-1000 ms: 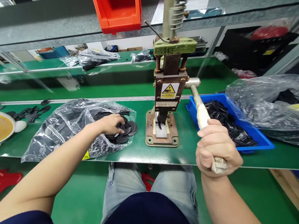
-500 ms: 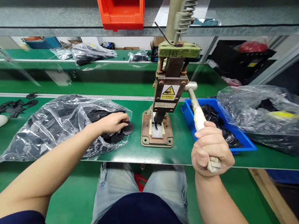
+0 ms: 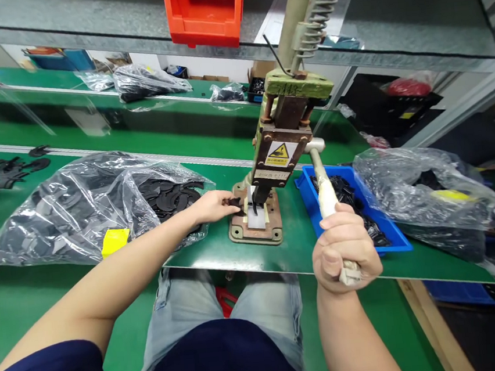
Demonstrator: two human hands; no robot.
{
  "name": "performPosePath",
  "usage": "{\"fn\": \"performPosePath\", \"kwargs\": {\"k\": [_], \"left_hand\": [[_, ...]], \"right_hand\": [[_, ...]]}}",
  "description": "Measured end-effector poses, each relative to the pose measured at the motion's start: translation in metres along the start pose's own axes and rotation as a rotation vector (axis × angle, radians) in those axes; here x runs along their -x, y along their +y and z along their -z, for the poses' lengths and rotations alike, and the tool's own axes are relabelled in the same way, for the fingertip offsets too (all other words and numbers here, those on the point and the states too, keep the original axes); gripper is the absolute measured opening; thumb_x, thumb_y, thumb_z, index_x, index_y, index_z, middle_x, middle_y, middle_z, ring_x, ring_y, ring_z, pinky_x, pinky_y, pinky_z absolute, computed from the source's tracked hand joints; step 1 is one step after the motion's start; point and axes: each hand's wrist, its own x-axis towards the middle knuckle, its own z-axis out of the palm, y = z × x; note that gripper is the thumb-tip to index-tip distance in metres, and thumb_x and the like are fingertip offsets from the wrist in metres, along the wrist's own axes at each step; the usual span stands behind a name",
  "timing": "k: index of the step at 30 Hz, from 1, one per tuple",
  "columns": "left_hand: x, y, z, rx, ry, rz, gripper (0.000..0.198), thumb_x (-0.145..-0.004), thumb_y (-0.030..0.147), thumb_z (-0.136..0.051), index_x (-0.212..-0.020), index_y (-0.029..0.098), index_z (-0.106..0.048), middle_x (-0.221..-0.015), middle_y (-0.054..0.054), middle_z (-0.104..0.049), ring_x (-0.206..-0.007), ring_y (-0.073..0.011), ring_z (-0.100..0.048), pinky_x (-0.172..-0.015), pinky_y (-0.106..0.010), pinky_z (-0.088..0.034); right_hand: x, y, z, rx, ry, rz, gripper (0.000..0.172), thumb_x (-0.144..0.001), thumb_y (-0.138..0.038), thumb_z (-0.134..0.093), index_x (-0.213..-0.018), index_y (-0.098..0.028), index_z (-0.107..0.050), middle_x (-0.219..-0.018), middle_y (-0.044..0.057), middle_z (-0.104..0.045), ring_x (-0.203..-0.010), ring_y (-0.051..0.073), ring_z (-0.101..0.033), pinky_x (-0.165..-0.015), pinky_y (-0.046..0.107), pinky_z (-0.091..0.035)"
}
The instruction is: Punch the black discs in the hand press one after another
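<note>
Between the fingertips of my left hand (image 3: 214, 206) is a small flat black piece (image 3: 234, 202), held over the left side of the press's base plate (image 3: 238, 233). A curved black part (image 3: 254, 203) stands at the light metal plate (image 3: 256, 218) under the ram of the hand press (image 3: 279, 147). My right hand (image 3: 345, 249) is wrapped round the press's taped lever (image 3: 326, 192), which points down toward me. Left of the press, a clear plastic bag (image 3: 73, 196) lies open, with many flat black curved pieces (image 3: 170, 199) at its mouth.
A blue bin (image 3: 399, 241) of black parts stands right of the press, beside another clear bag (image 3: 427, 191). An orange bin (image 3: 206, 32) sits on the shelf above. Loose black pieces (image 3: 9, 170) lie at the far left. A yellow label (image 3: 115, 241) shows on the left bag.
My left hand has moved right, from the pieces at the bag's mouth to the press base, carrying a black piece. My right hand still grips the lever. The view has shifted slightly.
</note>
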Motion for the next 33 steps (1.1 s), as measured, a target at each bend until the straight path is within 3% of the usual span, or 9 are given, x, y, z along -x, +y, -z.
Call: {"fn": "performPosePath", "kwargs": {"k": [3,6,15,20,26,33], "left_hand": [[-0.009,-0.003,-0.016,0.311,0.06,0.054,0.033,-0.082,0.05,-0.077,-0.084,0.019,-0.066,-0.07,0.001,-0.065,-0.062,-0.0141,-0.057,-0.061,-0.026,-0.042],[-0.015,-0.003,-0.021,0.454,0.112,0.119,0.037,-0.078,0.048,-0.082,-0.084,0.018,-0.062,-0.068,0.002,-0.064,-0.057,-0.0115,-0.055,-0.056,-0.024,-0.043],[-0.023,0.01,-0.019,0.424,-0.001,0.195,0.029,-0.089,0.041,-0.078,-0.088,0.017,-0.063,-0.055,0.004,-0.061,-0.045,-0.0082,-0.053,-0.046,-0.019,-0.038],[-0.03,0.008,-0.02,0.41,-0.057,0.211,0.019,-0.095,0.031,-0.074,-0.096,0.015,-0.063,-0.059,0.001,-0.067,-0.048,-0.0114,-0.063,-0.048,-0.02,-0.048],[-0.037,0.006,-0.015,0.385,-0.108,0.24,0.02,-0.092,0.024,-0.077,-0.087,0.016,-0.059,-0.057,0.001,-0.066,-0.049,-0.0118,-0.065,-0.049,-0.02,-0.051],[-0.047,0.009,-0.011,0.42,-0.203,0.444,0.027,-0.089,0.028,-0.081,-0.081,0.017,-0.058,-0.052,-0.001,-0.066,-0.043,-0.0119,-0.061,-0.045,-0.019,-0.049]], "right_hand": [[-0.001,0.0,0.0,0.005,-0.011,0.007,0.024,-0.085,-0.03,-0.07,-0.067,-0.024,-0.055,-0.061,-0.004,-0.059,-0.071,0.02,-0.066,-0.098,0.059,-0.054],[-0.002,-0.001,0.0,0.017,-0.021,0.001,0.025,-0.085,-0.031,-0.07,-0.067,-0.024,-0.054,-0.06,-0.003,-0.059,-0.071,0.02,-0.066,-0.097,0.059,-0.055],[-0.001,-0.003,-0.003,0.031,0.004,-0.017,0.032,-0.092,-0.036,-0.067,-0.067,-0.023,-0.052,-0.061,-0.005,-0.058,-0.073,0.016,-0.066,-0.1,0.056,-0.055],[-0.001,-0.004,-0.002,0.024,-0.004,-0.006,0.033,-0.093,-0.034,-0.067,-0.066,-0.022,-0.052,-0.062,-0.005,-0.058,-0.075,0.015,-0.066,-0.102,0.056,-0.054],[-0.001,-0.005,-0.002,0.043,-0.007,-0.006,0.033,-0.093,-0.033,-0.066,-0.067,-0.021,-0.05,-0.064,-0.005,-0.058,-0.075,0.014,-0.066,-0.102,0.055,-0.055],[0.002,-0.004,-0.005,0.057,0.045,-0.008,0.033,-0.093,-0.035,-0.064,-0.067,-0.023,-0.049,-0.061,-0.005,-0.055,-0.069,0.016,-0.062,-0.097,0.058,-0.056]]}}
